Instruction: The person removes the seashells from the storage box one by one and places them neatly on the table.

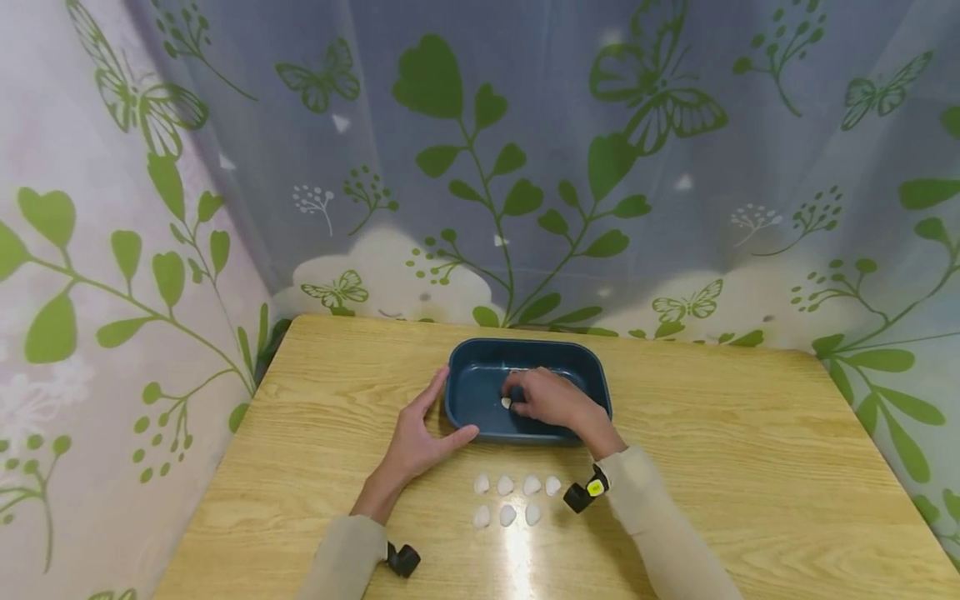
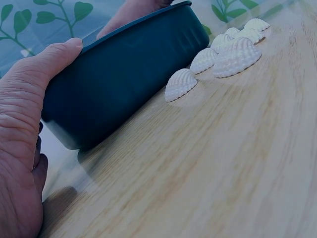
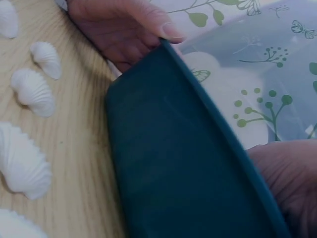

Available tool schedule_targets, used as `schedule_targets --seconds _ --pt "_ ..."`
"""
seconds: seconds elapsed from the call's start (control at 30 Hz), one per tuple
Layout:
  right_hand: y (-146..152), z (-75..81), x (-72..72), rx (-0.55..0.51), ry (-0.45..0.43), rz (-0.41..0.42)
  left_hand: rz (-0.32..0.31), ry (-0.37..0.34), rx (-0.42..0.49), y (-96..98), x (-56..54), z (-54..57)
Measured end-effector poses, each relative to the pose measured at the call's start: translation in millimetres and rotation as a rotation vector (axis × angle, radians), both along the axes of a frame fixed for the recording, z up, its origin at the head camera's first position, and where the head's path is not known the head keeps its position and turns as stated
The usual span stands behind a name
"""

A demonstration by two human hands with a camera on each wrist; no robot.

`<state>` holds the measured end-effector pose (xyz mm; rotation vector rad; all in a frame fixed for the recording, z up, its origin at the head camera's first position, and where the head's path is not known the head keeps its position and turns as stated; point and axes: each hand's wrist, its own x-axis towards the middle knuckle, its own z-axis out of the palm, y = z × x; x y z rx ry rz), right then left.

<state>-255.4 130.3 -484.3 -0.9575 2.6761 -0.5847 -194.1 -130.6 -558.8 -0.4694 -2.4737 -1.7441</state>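
A dark blue-green plastic basin (image 1: 480, 417) sits on the wooden table. My left hand (image 1: 416, 437) steadies its left end, thumb at the near rim and fingers along the left side. Inside the basin, my right hand (image 1: 551, 398) pinches a small white seashell (image 1: 506, 402) between thumb and fingertips. The right wrist view hides those fingertips behind the basin wall. Several white ribbed seashells (image 1: 532, 485) lie in two rows in front of the basin; the left wrist view shows them close up, one seashell (image 2: 181, 85) nearest that camera.
The pale wooden table (image 1: 720, 433) extends to both sides of the basin. Behind it and at the left hangs a curtain (image 1: 555, 100) printed with green leaves and butterflies. A black wrist camera (image 1: 577, 497) on the right arm hangs close to the seashell rows.
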Motion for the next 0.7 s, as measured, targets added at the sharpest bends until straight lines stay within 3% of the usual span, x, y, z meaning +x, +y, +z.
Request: schedule_targets --seconds 0.33,0.7 --pt "-3.4 -6.6 2.5 0.007 0.034 0.009 0.002 0.0 -0.005 0.0 0.7 1.7" --pt "-4.4 -7.5 3.0 0.074 0.014 -0.039 0.0 0.017 0.0 0.4 1.3 2.5"
